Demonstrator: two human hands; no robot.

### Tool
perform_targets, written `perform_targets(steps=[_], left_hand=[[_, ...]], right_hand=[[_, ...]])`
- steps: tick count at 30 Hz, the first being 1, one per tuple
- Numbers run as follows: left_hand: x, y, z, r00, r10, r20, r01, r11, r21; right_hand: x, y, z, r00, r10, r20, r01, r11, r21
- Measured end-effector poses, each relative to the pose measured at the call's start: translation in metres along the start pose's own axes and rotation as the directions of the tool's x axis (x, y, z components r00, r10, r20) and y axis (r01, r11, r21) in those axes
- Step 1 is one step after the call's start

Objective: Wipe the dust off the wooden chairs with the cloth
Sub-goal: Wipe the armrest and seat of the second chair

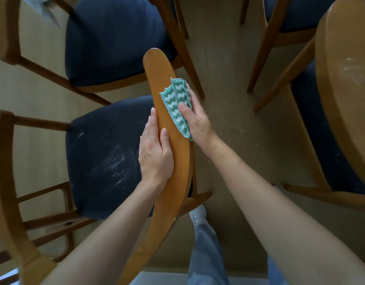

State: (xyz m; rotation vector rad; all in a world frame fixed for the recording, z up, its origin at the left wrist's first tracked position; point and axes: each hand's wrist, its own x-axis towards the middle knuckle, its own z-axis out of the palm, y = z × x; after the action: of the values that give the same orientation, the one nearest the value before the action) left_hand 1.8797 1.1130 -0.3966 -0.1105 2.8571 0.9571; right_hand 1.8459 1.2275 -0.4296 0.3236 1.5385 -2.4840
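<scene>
A curved wooden backrest (157, 66) of a chair runs up the middle of the view, above its dark blue seat (103, 155), which shows pale dust streaks. My left hand (156, 151) grips the backrest's top edge, thumb on top and fingers down the seat side. My right hand (195, 118) holds a folded green-and-white zigzag cloth (175, 99) against the backrest's right side, thumb pressing on the cloth.
More wooden chairs stand around: one with a blue seat (115, 38) behind, one backrest (4, 182) at the left, and a dusty backrest (346, 79) at the right. Beige floor (229, 79) lies between them. My leg and shoe (198, 217) are below.
</scene>
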Motion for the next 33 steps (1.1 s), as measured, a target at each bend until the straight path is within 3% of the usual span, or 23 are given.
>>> perform_targets(steps=[8,12,21,24,30,33], left_hand=[[0.001,0.000,-0.001,1.000,0.017,0.018,-0.017,1.000,0.003],[0.001,-0.001,-0.002,1.000,0.023,0.021,-0.023,1.000,0.013],[0.002,-0.002,-0.001,1.000,0.018,0.018,-0.018,1.000,0.008],[0.002,-0.002,-0.001,0.999,0.018,0.029,-0.018,1.000,0.002],[0.002,-0.001,-0.002,0.999,0.016,0.039,-0.016,1.000,0.010],[0.002,-0.001,-0.002,0.999,0.013,0.031,-0.013,1.000,0.005]], right_hand=[[-0.089,0.039,0.016,0.998,0.001,-0.069,-0.004,0.999,-0.050],[-0.141,0.056,0.028,0.994,0.061,-0.088,-0.059,0.998,0.036],[-0.059,0.027,0.003,0.997,0.028,-0.077,-0.028,1.000,0.007],[-0.069,0.030,0.010,0.996,0.014,-0.088,-0.011,0.999,0.035],[-0.178,0.081,0.073,0.962,0.121,-0.244,-0.108,0.992,0.066],[-0.207,0.095,0.110,0.940,0.132,-0.315,-0.162,0.984,-0.072]])
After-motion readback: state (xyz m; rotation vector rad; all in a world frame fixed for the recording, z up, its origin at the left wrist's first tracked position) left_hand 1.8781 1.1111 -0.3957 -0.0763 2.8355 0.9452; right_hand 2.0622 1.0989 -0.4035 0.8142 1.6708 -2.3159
